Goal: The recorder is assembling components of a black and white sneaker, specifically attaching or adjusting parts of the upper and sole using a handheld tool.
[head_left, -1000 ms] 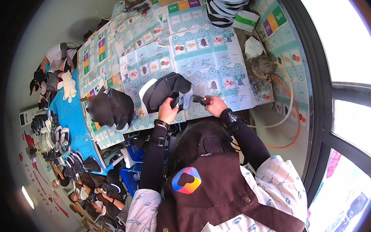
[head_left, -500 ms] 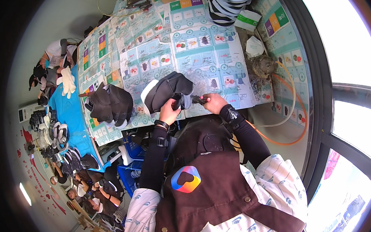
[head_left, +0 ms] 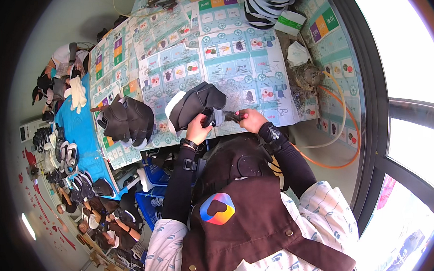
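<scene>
A black shoe (head_left: 194, 106) with a white sole edge lies on its side on the paper-covered table (head_left: 224, 73) in front of me. My left hand (head_left: 197, 131) grips its near edge, with the fingers partly hidden by the shoe's opening. In my right hand (head_left: 252, 121) is a short dark hand tool (head_left: 233, 116), whose exact kind I cannot make out. The tool's tip points left at the shoe's grey edge, very close to it. Further left, a pair of black shoes (head_left: 126, 120) rests together near the table's edge.
Stacked black and white shoe parts (head_left: 264, 10) stand at the far right, beside a green and white box (head_left: 290, 22). Hoses (head_left: 346, 140) curve down along the right. To the left are a blue-covered table (head_left: 90, 136) with gloves (head_left: 77, 95) and shoes, blue crates (head_left: 150, 205), and other people.
The right hand and its tool have shifted very slightly. The left hand keeps its hold on the shoe, which has barely moved.
</scene>
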Demonstrator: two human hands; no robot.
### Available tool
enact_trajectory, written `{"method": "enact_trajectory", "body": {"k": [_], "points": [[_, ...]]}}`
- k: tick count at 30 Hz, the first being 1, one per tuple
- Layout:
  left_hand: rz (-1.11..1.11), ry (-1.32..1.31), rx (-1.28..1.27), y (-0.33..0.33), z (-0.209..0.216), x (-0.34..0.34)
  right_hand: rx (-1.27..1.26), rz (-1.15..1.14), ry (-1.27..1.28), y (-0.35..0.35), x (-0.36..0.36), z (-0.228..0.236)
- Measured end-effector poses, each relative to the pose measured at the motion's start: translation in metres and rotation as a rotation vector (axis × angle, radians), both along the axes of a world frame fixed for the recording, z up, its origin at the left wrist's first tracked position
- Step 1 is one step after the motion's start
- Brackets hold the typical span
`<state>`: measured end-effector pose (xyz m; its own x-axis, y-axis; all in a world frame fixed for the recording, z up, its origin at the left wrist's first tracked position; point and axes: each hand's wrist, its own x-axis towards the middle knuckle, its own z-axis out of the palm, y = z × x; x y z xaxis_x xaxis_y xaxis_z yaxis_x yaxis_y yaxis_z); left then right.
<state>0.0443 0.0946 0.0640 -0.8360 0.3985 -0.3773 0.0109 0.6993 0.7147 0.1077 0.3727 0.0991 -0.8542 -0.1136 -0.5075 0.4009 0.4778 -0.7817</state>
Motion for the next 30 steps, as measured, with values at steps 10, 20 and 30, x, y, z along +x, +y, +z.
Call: {"method": "enact_trajectory", "body": {"k": [10,20,30], "points": [[0.009,0.043,0.026,-0.003,0.014,-0.007,-0.211,-0.061,-0.142,0.01,0.002,0.0],[0.618,-0.008,0.519,-0.09,0.059,-0.043,0.756,-0.255,0.168,0.061,0.013,-0.064],[0.719,-0.249,0.955,-0.059,0.088,-0.013,-0.09,-0.307,0.284,-0.045,-0.04,0.057]]}}
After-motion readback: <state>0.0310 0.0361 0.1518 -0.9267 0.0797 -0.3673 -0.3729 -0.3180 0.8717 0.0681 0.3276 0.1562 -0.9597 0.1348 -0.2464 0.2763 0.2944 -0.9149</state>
